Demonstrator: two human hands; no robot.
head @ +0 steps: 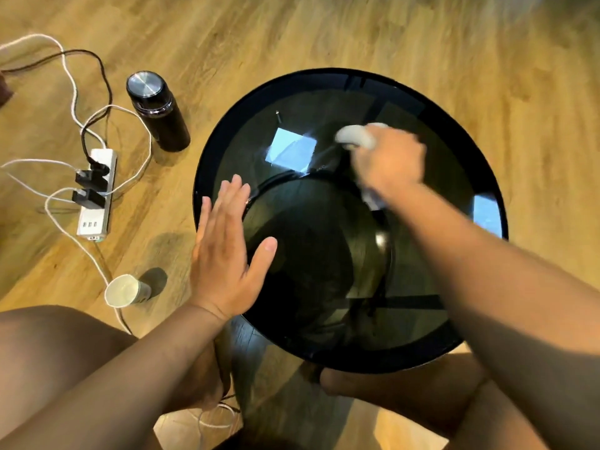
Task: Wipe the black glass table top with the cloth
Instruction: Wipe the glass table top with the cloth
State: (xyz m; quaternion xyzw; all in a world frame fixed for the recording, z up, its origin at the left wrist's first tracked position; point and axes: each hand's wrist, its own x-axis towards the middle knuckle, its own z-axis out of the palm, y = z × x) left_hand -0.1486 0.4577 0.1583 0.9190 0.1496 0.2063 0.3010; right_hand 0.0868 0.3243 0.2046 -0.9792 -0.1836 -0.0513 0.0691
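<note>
Wooden floor [454,43] surrounds a round black glass tabletop [311,235], seen from above by a seated person. The right grip [386,160] is curled round a pale cloth [355,136], bunched and blurred, on the glass near the far edge. The left grip [224,254] is spread flat with straight fingers at the left edge, holding nothing, and seems to steady the tabletop. Wiping looks under way. A cloth this bunched covers little glass, so streaks could remain. A hard sweep might shift the tabletop if the flat grip lifts. Off the left edge, a paper cup [125,290] stands beside a loaded power strip [97,193]; an elbow could knock it over there.
</note>
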